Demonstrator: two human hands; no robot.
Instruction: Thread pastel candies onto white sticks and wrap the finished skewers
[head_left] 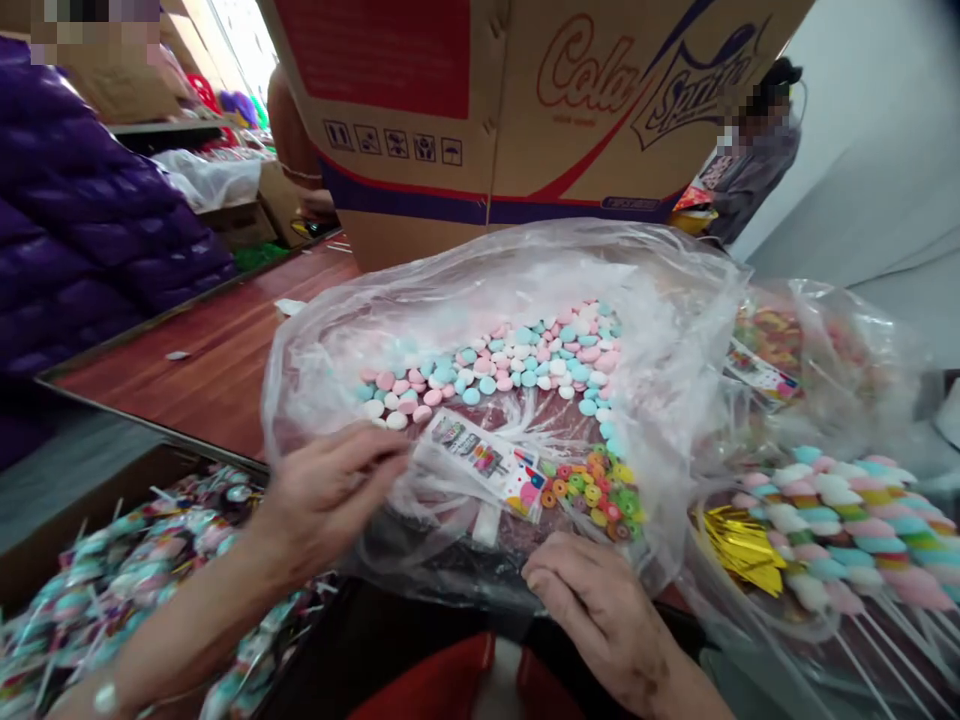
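The left hand [330,500] pinches the near-left edge of the clear candy bag [675,300]; the right hand [592,600], fingers curled, rests on its near edge.

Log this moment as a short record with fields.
left hand: fingers on the clear plastic bag, near a printed card
right hand: resting on the bag's near edge
bag contents: pastel round sweets, bright ring sweets
left of bag: box of wrapped lollipops
right of bag: twisted marshmallow sticks
behind: cardboard box
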